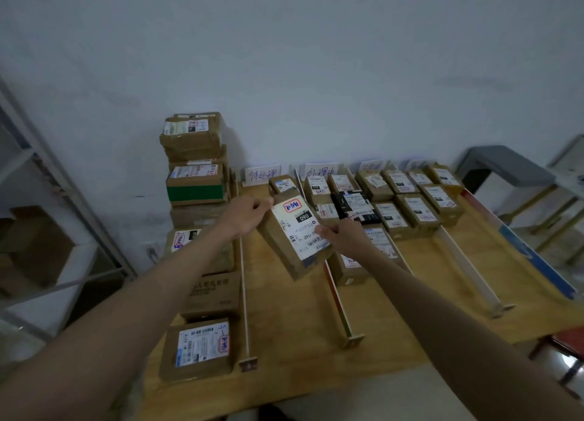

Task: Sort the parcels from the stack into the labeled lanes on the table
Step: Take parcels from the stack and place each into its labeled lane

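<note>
Above the leftmost lane of the wooden table (pixel 395 313), both hands are holding one brown parcel (pixel 295 237) clear of the surface. Its long axis is running from far left to near right, and its white label is facing up, tilted toward the camera. The left hand (pixel 245 215) is pinching the far left corner with curled fingers; the right hand (pixel 346 235) is gripping the near right edge, thumb lying on the label. Upright divider strips (pixel 339 303) are splitting the table into lanes running away from the viewer, with handwritten cards (pixel 264 174) standing at the far end against a pale wall (pixel 284 57). One small box is sitting at the far end of the lane below the parcel; the lanes further right are holding rows of parcels (pixel 407 196). A tall stack of parcels (pixel 197 167) is standing at the table's left edge, with more boxes lying nearer. The near halves of the lanes are showing bare wood. A metal shelf frame (pixel 47 180) is standing at far left.
</note>
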Demonstrator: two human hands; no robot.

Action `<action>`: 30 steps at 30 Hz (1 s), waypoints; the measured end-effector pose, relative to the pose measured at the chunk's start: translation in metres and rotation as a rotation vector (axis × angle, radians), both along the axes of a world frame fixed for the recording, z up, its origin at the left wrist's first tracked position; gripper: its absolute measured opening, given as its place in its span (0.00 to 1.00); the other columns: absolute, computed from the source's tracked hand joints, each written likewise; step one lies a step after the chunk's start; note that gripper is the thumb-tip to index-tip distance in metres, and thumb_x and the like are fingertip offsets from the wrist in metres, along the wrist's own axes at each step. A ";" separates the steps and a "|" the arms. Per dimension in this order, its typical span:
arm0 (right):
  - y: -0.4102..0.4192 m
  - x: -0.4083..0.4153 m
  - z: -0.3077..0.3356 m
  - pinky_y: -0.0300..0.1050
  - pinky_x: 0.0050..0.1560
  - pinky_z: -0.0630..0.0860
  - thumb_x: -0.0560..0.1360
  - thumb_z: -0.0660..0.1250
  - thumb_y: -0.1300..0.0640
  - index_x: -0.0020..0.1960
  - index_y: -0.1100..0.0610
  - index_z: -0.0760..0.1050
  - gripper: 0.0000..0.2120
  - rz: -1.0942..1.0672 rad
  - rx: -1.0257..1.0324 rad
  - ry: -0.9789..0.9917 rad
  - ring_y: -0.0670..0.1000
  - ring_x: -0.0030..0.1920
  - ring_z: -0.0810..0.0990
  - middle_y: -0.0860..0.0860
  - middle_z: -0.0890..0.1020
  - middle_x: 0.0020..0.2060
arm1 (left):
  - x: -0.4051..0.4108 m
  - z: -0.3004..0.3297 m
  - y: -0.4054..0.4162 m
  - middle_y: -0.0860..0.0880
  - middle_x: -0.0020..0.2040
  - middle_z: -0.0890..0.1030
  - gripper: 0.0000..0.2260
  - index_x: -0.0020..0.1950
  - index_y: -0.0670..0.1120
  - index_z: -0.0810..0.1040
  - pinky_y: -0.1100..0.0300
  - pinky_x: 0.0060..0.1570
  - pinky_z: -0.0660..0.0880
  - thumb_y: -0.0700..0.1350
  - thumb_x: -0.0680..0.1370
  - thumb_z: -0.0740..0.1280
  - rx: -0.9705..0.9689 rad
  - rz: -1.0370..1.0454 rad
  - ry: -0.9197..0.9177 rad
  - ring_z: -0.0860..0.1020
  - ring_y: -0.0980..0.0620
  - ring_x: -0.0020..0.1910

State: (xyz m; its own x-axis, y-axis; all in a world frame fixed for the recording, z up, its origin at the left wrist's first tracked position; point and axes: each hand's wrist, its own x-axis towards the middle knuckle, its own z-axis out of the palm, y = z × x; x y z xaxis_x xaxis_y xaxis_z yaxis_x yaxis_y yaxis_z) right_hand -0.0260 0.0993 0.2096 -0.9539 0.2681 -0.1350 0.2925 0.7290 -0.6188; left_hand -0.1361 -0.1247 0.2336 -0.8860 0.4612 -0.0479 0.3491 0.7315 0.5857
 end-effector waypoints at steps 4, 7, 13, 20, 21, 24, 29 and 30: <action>0.008 0.023 -0.017 0.38 0.29 0.64 0.80 0.63 0.43 0.35 0.58 0.74 0.22 -0.105 0.005 -0.046 0.46 0.28 0.73 0.49 0.75 0.28 | 0.014 -0.020 0.009 0.44 0.60 0.80 0.25 0.63 0.45 0.79 0.50 0.57 0.76 0.60 0.83 0.52 -0.096 -0.024 0.062 0.78 0.46 0.57; 0.015 0.034 -0.030 0.44 0.33 0.71 0.80 0.63 0.42 0.36 0.60 0.75 0.23 -0.180 -0.004 -0.096 0.52 0.32 0.77 0.54 0.77 0.32 | 0.023 -0.039 0.014 0.43 0.72 0.71 0.28 0.73 0.45 0.70 0.49 0.66 0.68 0.62 0.83 0.51 -0.187 -0.024 0.073 0.70 0.43 0.70; 0.029 0.032 -0.055 0.40 0.29 0.66 0.79 0.63 0.41 0.31 0.56 0.68 0.24 -0.279 -0.031 -0.110 0.47 0.27 0.72 0.50 0.74 0.28 | 0.019 -0.067 0.017 0.40 0.72 0.69 0.27 0.74 0.42 0.68 0.49 0.65 0.69 0.58 0.84 0.51 -0.286 -0.058 0.056 0.70 0.42 0.69; 0.040 -0.032 -0.077 0.34 0.29 0.70 0.80 0.62 0.41 0.36 0.56 0.75 0.22 -0.244 -0.039 -0.122 0.44 0.31 0.77 0.49 0.80 0.32 | -0.023 -0.077 0.021 0.44 0.63 0.76 0.21 0.65 0.43 0.74 0.50 0.58 0.73 0.57 0.83 0.53 -0.447 -0.007 0.175 0.75 0.45 0.59; 0.041 -0.046 -0.081 0.35 0.32 0.72 0.80 0.63 0.42 0.40 0.57 0.78 0.20 -0.234 -0.078 -0.117 0.45 0.34 0.79 0.50 0.82 0.36 | -0.031 -0.079 0.022 0.44 0.62 0.76 0.21 0.65 0.44 0.74 0.50 0.59 0.73 0.56 0.83 0.53 -0.463 0.003 0.196 0.75 0.45 0.59; 0.041 -0.092 -0.094 0.34 0.32 0.72 0.79 0.64 0.43 0.45 0.57 0.80 0.18 -0.184 -0.135 -0.134 0.44 0.36 0.81 0.50 0.83 0.40 | -0.059 -0.087 0.026 0.44 0.62 0.76 0.20 0.65 0.44 0.74 0.51 0.61 0.72 0.56 0.83 0.54 -0.472 0.037 0.239 0.75 0.46 0.60; 0.040 -0.178 -0.124 0.36 0.32 0.74 0.78 0.65 0.42 0.40 0.58 0.75 0.20 -0.102 -0.133 -0.209 0.47 0.34 0.80 0.49 0.80 0.34 | -0.105 -0.114 0.038 0.46 0.64 0.75 0.19 0.68 0.45 0.71 0.51 0.64 0.71 0.55 0.83 0.56 -0.479 0.088 0.231 0.75 0.48 0.62; 0.040 -0.195 -0.129 0.35 0.30 0.72 0.78 0.65 0.42 0.37 0.56 0.74 0.20 -0.085 -0.137 -0.219 0.45 0.31 0.78 0.48 0.79 0.32 | -0.115 -0.120 0.041 0.46 0.66 0.74 0.20 0.69 0.45 0.70 0.50 0.65 0.70 0.55 0.83 0.56 -0.479 0.100 0.215 0.74 0.48 0.64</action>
State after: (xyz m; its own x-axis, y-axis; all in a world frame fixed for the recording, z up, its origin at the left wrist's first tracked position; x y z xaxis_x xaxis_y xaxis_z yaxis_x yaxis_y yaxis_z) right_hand -0.2213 0.1394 0.0804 -0.8730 0.3110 -0.3758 0.4865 0.6101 -0.6254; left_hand -0.2507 -0.0837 0.1134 -0.9377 0.3446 -0.0451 0.3389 0.9354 0.1006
